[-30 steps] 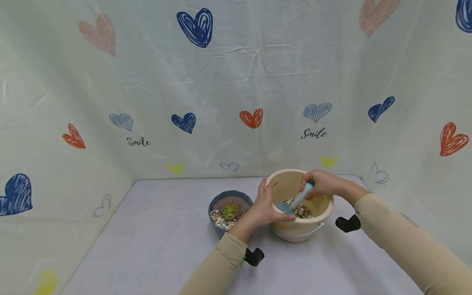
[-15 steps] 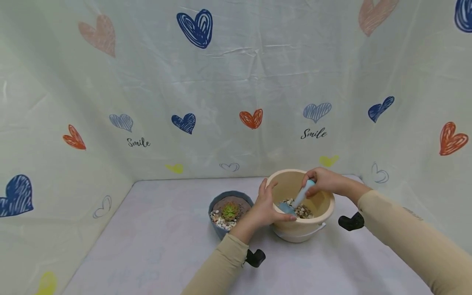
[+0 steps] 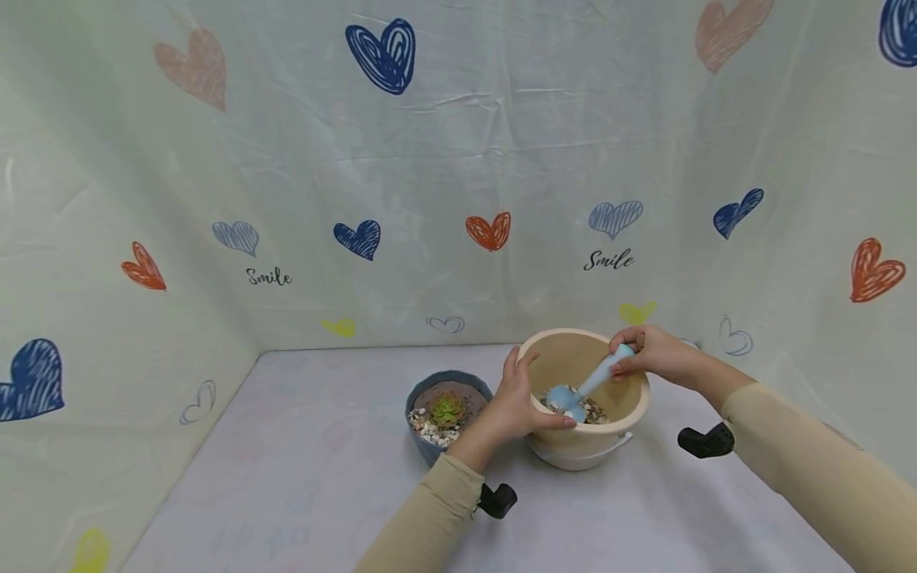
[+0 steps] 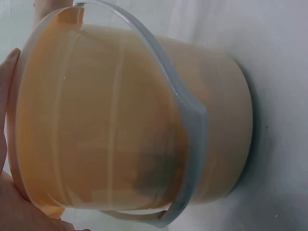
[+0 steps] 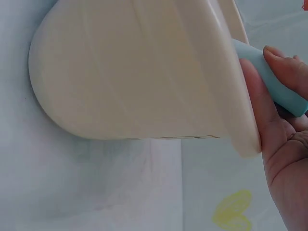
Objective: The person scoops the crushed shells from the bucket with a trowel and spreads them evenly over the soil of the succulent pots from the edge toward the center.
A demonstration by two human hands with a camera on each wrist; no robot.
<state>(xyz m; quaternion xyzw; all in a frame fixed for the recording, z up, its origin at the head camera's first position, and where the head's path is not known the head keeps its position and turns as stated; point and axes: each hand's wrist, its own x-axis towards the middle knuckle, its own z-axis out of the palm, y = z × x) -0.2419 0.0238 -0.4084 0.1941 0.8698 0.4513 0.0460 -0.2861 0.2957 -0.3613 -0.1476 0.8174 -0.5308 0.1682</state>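
Note:
A cream bucket (image 3: 573,452) stands upright on the table, with small mixed pebbles (image 3: 596,414) in its bottom. My left hand (image 3: 510,402) holds the bucket at its left rim, fingers spread along it and thumb lying over the near edge. Over the right side of the bucket, my right hand (image 3: 655,354) grips the handle of a light blue toy shovel (image 3: 598,378). The shovel slants down to the left, its blade at the pebbles. In the right wrist view, fingers and thumb close round the shovel's handle beside the rim.
Left of the bucket stands a blue-grey pot (image 3: 423,446) with a green succulent (image 3: 447,410), brown soil and pale pebbles. A light grey handle (image 4: 195,130) hangs down the bucket's near side. Behind the table (image 3: 301,446) hangs a heart-printed curtain (image 3: 430,159).
My right hand has moved right with the shovel, tilting it lower and turning its blade among the pebbles. The left hand and bucket have stayed almost still.

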